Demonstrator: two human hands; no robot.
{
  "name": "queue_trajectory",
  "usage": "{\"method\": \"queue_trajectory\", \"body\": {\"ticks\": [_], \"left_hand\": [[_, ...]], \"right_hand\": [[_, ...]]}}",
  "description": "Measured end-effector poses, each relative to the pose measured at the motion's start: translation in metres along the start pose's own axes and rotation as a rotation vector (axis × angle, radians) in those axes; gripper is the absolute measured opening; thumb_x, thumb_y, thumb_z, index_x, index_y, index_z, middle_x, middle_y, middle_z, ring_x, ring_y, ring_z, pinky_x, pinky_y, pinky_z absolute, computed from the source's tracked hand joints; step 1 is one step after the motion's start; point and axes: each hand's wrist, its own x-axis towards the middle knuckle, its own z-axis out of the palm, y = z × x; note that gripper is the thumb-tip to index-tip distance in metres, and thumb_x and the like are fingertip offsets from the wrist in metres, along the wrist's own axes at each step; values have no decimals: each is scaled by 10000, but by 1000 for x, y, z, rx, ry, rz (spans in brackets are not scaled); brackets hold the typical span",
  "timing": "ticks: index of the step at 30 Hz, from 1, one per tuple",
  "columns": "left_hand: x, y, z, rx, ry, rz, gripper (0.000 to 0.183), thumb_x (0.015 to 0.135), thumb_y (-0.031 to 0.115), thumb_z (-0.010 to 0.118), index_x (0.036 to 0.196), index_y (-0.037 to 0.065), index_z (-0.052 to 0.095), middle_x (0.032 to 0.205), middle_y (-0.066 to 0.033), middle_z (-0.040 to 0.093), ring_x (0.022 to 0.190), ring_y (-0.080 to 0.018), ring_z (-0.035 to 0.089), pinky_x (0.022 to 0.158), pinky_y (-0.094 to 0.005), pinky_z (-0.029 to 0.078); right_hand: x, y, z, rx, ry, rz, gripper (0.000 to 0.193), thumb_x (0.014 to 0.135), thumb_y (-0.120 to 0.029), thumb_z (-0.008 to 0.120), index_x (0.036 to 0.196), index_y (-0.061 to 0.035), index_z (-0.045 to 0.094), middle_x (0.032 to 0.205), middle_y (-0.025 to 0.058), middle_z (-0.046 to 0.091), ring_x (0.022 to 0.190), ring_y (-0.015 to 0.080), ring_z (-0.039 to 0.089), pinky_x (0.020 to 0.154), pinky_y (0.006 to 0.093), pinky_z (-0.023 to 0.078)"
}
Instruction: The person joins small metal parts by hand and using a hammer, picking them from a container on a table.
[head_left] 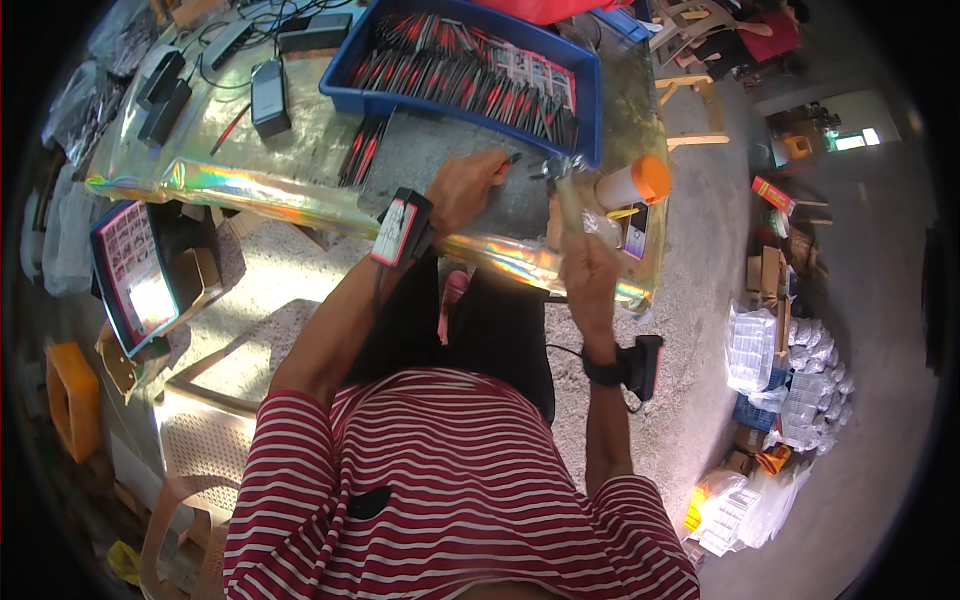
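Note:
My left hand (465,190) rests over a dark grey slab (410,150) at the table's near side. Its fingers are pinched on a slim red-and-black tool, mostly hidden, with only its end showing past the fingertips. My right hand (590,268) grips the pale handle of a hammer (571,207), whose blurred metal head is over the slab's right end, just right of the pinched tool. Left of the slab lies a small row of red-and-black tools (362,150). Behind it, a blue tray (592,100) holds many more of them. A clear jar with an orange lid (652,180) stands right of the hammer.
Power adapters and cables surround a grey box-shaped device (268,97) at the table's far left. Shiny film covers the table edge (230,190). A plastic chair (205,440) is at my left. Packed goods (800,380) and cartons line the floor at right. Another person sits at far right.

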Motion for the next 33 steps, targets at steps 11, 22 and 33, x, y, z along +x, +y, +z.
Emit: {"method": "queue_trajectory", "body": {"ticks": [11, 22, 33], "left_hand": [[25, -2, -9, -99, -5, -269, 96, 774, 31, 494, 850, -9, 452, 620, -149, 487, 538, -240, 502, 502, -316, 380], [102, -67, 41, 225, 94, -49, 211, 733, 191, 514, 892, 54, 536, 772, -173, 586, 637, -348, 564, 576, -394, 462], [93, -97, 61, 215, -21, -31, 183, 735, 154, 521, 878, 39, 528, 732, -167, 575, 637, -327, 563, 574, -376, 452]], "right_hand": [[-14, 29, 51, 880, -120, 738, 303, 834, -310, 460, 733, -26, 482, 515, 48, 444, 361, 57, 339, 297, 181, 249], [-16, 47, 42, 649, -328, 576, 366, 850, -357, 420, 794, 0, 479, 597, 76, 500, 472, 126, 491, 417, 229, 416], [-11, 64, 9, 399, -306, 493, 319, 858, -241, 391, 758, 48, 480, 568, 122, 455, 546, 178, 488, 524, 289, 394]]}}
